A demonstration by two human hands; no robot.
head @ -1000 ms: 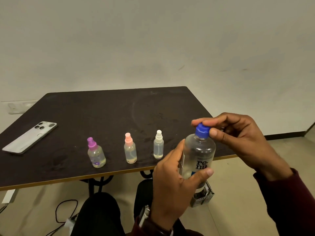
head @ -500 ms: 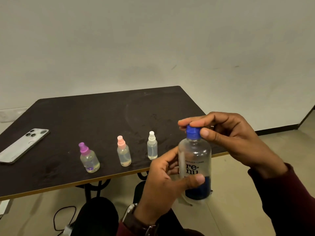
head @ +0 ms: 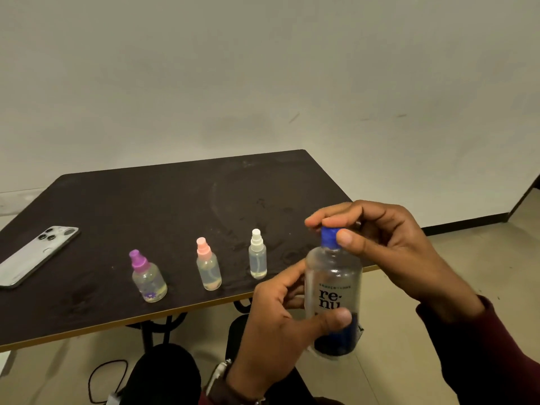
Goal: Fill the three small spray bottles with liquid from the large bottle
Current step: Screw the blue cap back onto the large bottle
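Left hand (head: pixel 271 325) grips the clear large bottle (head: pixel 333 290), thumb curled across its label, held upright off the table edge (head: pixel 175 314); right hand (head: pixel 388 247) pinches the blue cap (head: pixel 329 237) between thumb and fingertips; left of the fingers stand the white-capped spray bottle (head: pixel 257 255), pink-capped spray bottle (head: pixel 208 266) and purple-capped spray bottle (head: pixel 147 277); a phone (head: pixel 35 255) lies farthest left.

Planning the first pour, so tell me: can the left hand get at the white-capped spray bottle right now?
Probably not yet: the left hand grips the large bottle. The white-capped spray bottle stands just beyond it with nothing between.
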